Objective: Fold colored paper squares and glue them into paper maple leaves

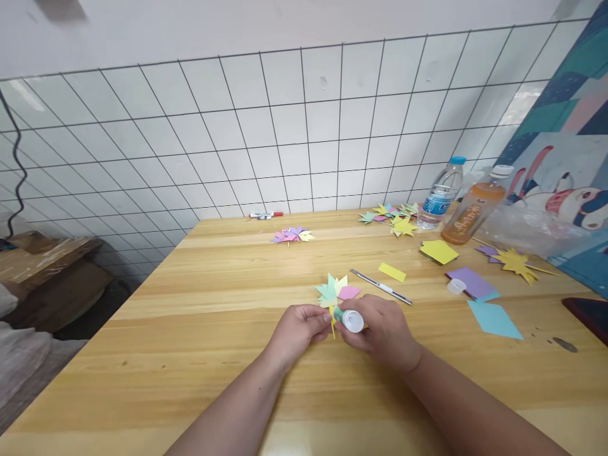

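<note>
While left hand (pixel 298 326) pinches yellow paper piece (pixel 333 326) | right hand (pixel 384 329) grips glue stick (pixel 352 320) | pastel cutouts (pixel 329 292) just beyond

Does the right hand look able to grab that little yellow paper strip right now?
Probably not straight away: the right hand is busy holding the glue stick. The yellow paper strip lies uncovered just past the silver craft knife, so with the glue stick put down, it looks reachable.

Light was bright and soft; glare patched the far-right tiles (pixel 524 103), the near bench (pixel 304 434) gleamed, and the left side looked stretched.
</note>
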`<state>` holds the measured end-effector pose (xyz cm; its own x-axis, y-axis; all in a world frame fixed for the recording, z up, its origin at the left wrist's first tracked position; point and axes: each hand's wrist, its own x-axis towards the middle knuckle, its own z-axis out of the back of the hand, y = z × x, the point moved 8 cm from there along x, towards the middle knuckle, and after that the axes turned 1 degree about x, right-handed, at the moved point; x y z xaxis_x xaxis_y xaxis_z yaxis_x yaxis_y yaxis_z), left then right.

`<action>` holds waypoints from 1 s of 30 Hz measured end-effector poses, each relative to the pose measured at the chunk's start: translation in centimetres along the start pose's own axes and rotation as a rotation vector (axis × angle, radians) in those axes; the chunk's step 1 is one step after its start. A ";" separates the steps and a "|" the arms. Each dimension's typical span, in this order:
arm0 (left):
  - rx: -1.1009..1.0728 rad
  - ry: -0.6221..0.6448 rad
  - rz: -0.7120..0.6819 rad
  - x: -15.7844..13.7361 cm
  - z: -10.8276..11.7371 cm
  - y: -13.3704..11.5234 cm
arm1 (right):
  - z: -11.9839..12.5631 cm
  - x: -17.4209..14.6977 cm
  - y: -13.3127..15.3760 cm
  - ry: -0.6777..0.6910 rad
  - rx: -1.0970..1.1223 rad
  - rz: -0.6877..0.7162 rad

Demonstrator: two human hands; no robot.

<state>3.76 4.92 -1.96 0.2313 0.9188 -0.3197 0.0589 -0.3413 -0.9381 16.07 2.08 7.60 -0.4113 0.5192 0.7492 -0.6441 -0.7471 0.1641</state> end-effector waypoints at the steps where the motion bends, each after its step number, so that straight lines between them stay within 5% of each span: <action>1: -0.006 -0.002 -0.008 0.1 0.0 0.0 | 0.0 0.0 -0.1 -0.002 -0.014 0.005; 8: -0.038 -0.108 0.008 0.4 1.0 0.2 | 1.2 0.1 -2.5 -0.078 0.103 -0.194; 19: -0.056 -0.071 0.030 -0.2 0.9 0.1 | -0.5 -0.2 -0.3 0.008 0.044 -0.012; 26: -0.062 -0.094 0.016 0.1 0.8 0.0 | 0.9 0.1 -2.0 -0.075 0.110 -0.165; 30: 0.008 -0.052 -0.058 0.4 0.3 0.0 | 0.5 0.2 -1.2 -0.041 0.148 -0.124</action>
<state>3.54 5.35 -2.15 0.1772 0.9461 -0.2710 0.0627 -0.2857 -0.9563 17.10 2.85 7.84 -0.3063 0.5962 0.7422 -0.5852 -0.7328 0.3472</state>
